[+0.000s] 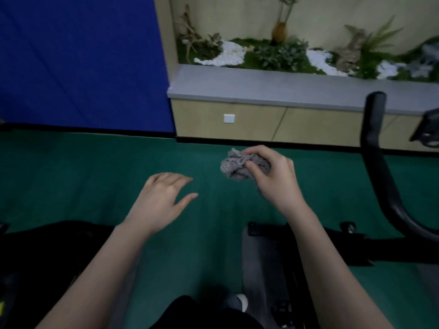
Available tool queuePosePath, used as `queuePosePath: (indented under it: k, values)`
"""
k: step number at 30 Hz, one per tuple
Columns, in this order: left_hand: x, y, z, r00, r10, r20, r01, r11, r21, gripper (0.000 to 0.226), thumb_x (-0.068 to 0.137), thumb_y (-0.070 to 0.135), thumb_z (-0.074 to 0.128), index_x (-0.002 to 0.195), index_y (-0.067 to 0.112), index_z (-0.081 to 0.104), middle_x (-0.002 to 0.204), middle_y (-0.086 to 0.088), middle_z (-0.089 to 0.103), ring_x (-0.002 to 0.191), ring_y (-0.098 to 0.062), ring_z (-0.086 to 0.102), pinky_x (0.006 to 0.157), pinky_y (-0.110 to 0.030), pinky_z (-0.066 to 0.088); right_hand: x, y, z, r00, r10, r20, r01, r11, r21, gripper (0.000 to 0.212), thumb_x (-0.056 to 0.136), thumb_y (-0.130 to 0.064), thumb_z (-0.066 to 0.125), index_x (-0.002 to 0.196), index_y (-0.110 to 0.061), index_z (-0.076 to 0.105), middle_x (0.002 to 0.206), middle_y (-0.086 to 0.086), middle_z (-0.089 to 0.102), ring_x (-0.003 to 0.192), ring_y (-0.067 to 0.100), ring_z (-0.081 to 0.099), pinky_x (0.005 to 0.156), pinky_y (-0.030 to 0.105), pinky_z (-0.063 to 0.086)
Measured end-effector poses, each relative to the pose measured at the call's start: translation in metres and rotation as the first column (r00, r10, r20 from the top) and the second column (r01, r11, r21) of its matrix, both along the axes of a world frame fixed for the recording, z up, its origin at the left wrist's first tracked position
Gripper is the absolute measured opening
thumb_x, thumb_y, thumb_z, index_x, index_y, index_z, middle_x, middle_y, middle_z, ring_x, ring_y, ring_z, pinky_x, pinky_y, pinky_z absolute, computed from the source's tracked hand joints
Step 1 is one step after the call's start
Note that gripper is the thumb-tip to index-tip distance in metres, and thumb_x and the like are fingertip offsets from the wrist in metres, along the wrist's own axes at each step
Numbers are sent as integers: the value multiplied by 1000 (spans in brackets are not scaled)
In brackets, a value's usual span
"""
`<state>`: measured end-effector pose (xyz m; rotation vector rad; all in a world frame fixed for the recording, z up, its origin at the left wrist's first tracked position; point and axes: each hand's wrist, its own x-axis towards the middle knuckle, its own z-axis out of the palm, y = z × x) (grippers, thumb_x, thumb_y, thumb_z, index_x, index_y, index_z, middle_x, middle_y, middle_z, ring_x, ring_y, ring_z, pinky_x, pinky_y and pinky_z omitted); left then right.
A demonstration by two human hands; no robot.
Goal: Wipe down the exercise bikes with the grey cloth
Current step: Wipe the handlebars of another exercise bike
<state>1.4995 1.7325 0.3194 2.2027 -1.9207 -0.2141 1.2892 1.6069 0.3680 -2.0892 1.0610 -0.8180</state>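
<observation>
Checking grip, the trainee asked: where was the grey cloth (234, 167)?

Supervisor: Bunched, clutched by the right hand (273, 176), left of the exercise bike's black handlebar (377, 162), apart from it. Meanwhile the left hand (164, 200) was slack, empty. Spreading the cloth flat first likely served better.

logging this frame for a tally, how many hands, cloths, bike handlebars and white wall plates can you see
hands: 2, left hand and right hand
grey cloth: 1
black handlebar: 1
white wall plate: 1
total: 5
</observation>
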Motion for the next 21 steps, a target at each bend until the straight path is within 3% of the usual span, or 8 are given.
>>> queuePosePath:
  k: [11, 17, 21]
  values:
    - [72, 147, -15, 955, 293, -50, -292, 956, 20, 47, 92, 50, 48, 129, 21, 55, 129, 7, 57, 123, -15, 49, 104, -32, 32, 118, 97, -22, 963, 268, -6, -267, 960, 84, 17, 87, -10, 64, 100, -21, 69, 99, -8, 69, 93, 6, 62, 80, 16, 46]
    - [90, 206, -20, 877, 476, -61, -475, 879, 33, 48, 93, 54, 41, 132, 28, 50, 134, 14, 51, 128, -9, 41, 106, -28, 25, 166, 134, -31, 907, 421, 24, -420, 897, 139, 19, 86, -9, 65, 96, -24, 69, 95, -12, 68, 89, 1, 62, 73, 6, 43]
    - [94, 238, -22, 790, 610, -55, -610, 792, 25, 49, 93, 56, 39, 133, 30, 48, 135, 15, 49, 130, -8, 39, 107, -27, 22, 199, 146, -33, 838, 542, 67, -544, 819, 180, 21, 86, -7, 65, 95, -26, 68, 95, -17, 68, 91, 1, 63, 81, 18, 49]
